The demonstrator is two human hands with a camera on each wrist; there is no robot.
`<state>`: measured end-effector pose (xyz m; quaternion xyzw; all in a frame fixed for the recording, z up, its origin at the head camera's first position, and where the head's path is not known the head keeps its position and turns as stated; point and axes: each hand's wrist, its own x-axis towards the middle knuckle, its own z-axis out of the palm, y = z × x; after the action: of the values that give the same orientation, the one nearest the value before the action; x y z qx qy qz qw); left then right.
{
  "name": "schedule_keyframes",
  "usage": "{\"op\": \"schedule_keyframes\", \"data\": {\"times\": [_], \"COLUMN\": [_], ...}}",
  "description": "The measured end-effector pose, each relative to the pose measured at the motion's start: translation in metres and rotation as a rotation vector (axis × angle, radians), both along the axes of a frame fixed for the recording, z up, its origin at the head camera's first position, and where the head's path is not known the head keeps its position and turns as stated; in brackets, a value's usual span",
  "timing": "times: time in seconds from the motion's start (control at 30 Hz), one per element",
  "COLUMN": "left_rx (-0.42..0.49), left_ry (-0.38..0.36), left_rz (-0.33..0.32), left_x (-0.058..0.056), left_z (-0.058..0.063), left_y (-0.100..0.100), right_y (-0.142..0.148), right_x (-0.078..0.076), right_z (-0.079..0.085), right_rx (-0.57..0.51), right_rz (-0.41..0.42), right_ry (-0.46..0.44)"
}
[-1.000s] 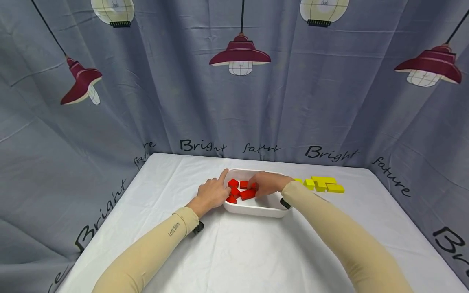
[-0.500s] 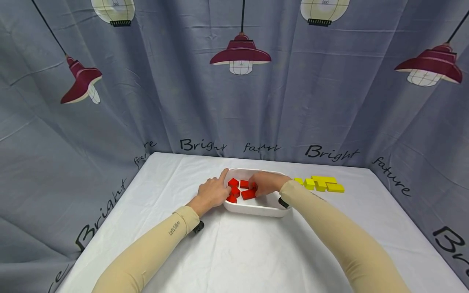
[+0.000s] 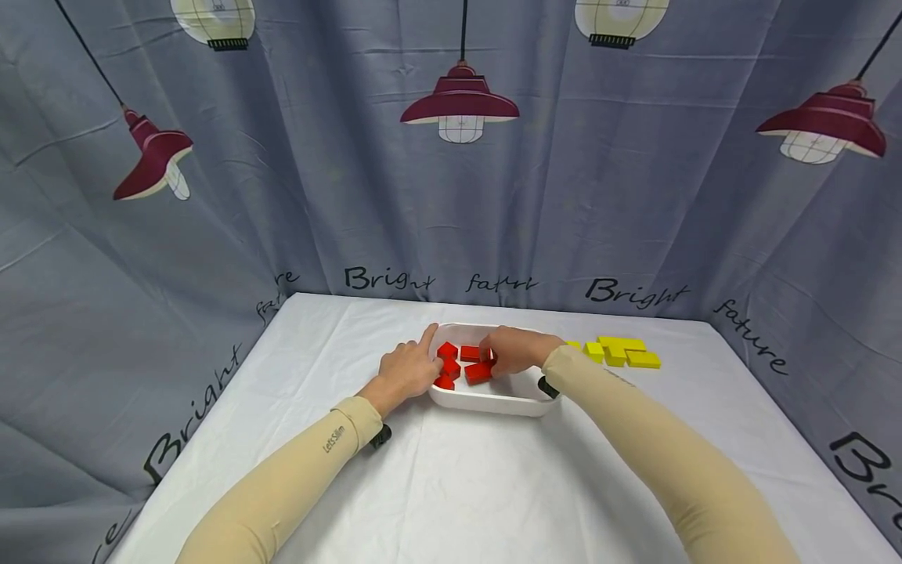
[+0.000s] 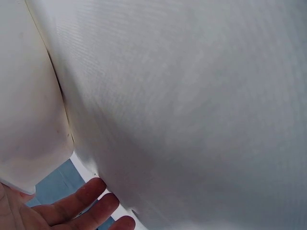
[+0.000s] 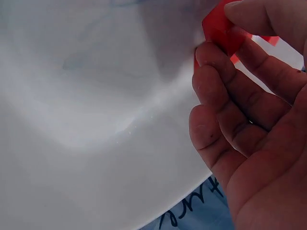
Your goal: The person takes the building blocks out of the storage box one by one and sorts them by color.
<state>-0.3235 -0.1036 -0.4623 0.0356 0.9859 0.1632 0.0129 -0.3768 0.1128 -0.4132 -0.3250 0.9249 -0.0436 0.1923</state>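
A white plastic tray [image 3: 486,403] stands on the table with several red blocks inside, a group of them [image 3: 449,368] along its left end. My left hand [image 3: 409,370] holds the tray's left end, thumb over the rim and index finger stretched along it. In the left wrist view its other fingers [image 4: 91,196] lie outside the tray wall [image 4: 29,96]. My right hand [image 3: 517,350] reaches down into the tray. Its thumb and fingertips pinch a red block [image 5: 220,31] in the right wrist view. A flat red block [image 3: 478,373] lies just beside those fingers.
Several yellow blocks [image 3: 622,345] lie on the white cloth [image 3: 479,486] to the right of the tray, partly behind the right wrist. A grey printed curtain [image 3: 493,219] hangs behind the table's far edge.
Both hands stay at nearly the same places. The flat red block beside my right fingers has shifted slightly to the right within the tray.
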Motion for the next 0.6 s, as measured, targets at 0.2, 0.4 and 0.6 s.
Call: {"op": "schedule_keyframes", "data": {"times": [0.2, 0.4, 0.6], "left_rx": [0.001, 0.012, 0.013], "left_ry": [-0.007, -0.004, 0.003], "left_rz": [0.005, 0.007, 0.005], "left_x": [0.0, 0.002, 0.002], "left_z": [0.0, 0.001, 0.002], "left_y": [0.0, 0.0, 0.001], "right_y": [0.009, 0.024, 0.043], "right_x": [0.004, 0.01, 0.02], "right_z": [0.007, 0.016, 0.029], "right_rx": [-0.008, -0.024, -0.053], "right_rz": [-0.006, -0.012, -0.006], "right_ry": [0.002, 0.011, 0.023]}}
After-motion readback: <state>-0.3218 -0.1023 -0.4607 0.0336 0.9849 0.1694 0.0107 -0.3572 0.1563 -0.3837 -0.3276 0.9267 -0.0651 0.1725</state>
